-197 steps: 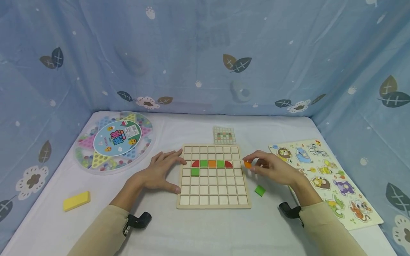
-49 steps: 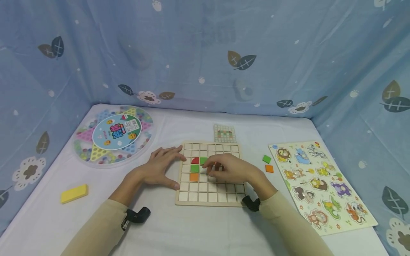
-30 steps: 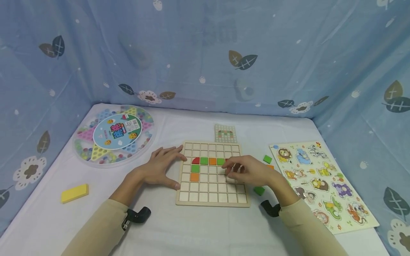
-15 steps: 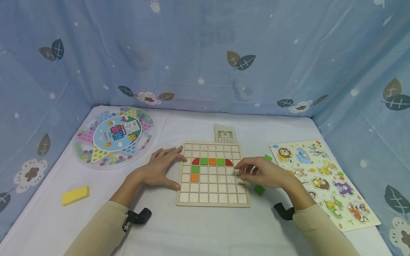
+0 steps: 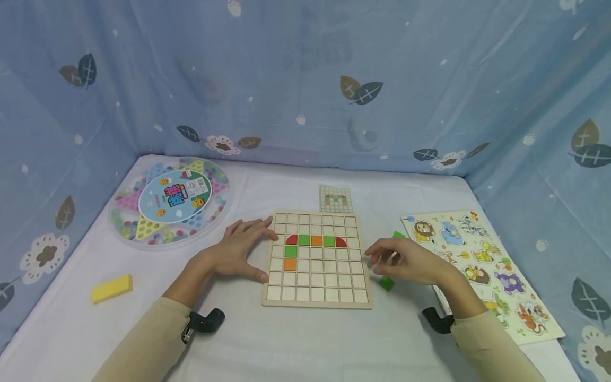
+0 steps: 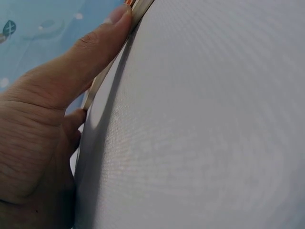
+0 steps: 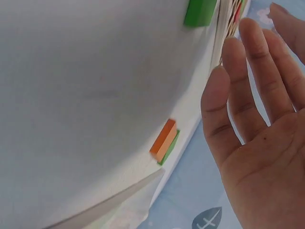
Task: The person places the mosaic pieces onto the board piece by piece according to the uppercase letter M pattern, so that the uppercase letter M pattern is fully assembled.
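Observation:
A wooden grid board [image 5: 329, 280] lies mid-table. Across it runs a row of tiles: a red rounded tile [image 5: 292, 240] at each end, green and orange squares between. Under the left end sit a green tile [image 5: 290, 252] and an orange tile [image 5: 289, 264]. My left hand [image 5: 238, 252], fingers spread, touches the board's left edge with fingertips and thumb. Just right of the board my right hand [image 5: 406, 261] hovers with loosely bent fingers, holding nothing. Below it is a loose green tile [image 5: 387, 284]; beyond lie another green tile [image 5: 398, 234] and an orange tile [image 7: 164, 139].
Behind the board lies a small pattern card [image 5: 335, 199]. An animal puzzle board [image 5: 482, 276] is at the right. A round, clear game box with marbles [image 5: 174, 204] stands at the far left, and a yellow block [image 5: 112, 289] nearer. Blue curtains [image 5: 286, 85] enclose the table.
An orange tile, earlier pinched in my right hand, now lies in the board below the green one. Over the last second that hand has moved right, off the board. The left stays put.

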Available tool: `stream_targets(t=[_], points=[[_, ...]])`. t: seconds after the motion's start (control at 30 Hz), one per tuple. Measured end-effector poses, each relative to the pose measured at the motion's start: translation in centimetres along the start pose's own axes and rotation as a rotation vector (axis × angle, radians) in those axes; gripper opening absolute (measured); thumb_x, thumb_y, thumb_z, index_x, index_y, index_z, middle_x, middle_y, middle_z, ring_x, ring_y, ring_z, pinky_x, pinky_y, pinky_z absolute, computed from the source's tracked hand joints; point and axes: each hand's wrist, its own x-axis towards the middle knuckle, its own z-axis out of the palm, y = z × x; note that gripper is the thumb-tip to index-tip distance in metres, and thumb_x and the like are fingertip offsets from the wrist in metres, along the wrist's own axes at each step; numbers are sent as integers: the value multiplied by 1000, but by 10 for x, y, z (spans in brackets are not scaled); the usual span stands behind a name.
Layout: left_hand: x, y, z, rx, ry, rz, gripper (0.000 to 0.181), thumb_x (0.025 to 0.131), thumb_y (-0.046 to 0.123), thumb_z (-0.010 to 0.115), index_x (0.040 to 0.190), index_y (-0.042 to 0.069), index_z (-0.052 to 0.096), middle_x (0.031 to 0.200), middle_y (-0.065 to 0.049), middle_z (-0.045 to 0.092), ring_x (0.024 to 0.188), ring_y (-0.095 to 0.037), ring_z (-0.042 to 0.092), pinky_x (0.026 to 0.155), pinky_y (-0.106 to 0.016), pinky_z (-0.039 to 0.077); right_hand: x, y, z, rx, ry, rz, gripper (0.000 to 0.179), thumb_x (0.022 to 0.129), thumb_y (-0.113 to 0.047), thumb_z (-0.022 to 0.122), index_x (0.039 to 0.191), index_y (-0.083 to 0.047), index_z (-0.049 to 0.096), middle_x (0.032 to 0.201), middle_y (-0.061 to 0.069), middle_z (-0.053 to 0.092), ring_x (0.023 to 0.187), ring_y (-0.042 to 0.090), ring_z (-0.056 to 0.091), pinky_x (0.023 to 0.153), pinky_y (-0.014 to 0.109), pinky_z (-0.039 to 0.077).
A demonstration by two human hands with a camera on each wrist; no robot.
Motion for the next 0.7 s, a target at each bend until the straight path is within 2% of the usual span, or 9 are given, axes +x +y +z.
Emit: stream_targets(t=[0.37, 0.7], points=[[0, 2, -2, -30, -9, -5, 89, 67, 65, 87, 140, 31, 50, 173, -3, 16, 155, -38, 14, 120, -66, 3, -12, 13, 1, 15, -22, 54, 32, 92, -22, 78, 122, -15, 68, 103, -4, 72, 90, 11, 66, 77, 27, 56], [-1, 3, -3, -19, -5, -6, 88, 67, 66, 86, 139, 31, 51, 173, -3, 16, 155, -38, 14, 118, -68, 7, -22, 18, 0, 55, -28, 52, 36, 89, -24, 82, 121, -15, 69, 102, -5, 70, 88, 12, 66, 77, 26, 55]])
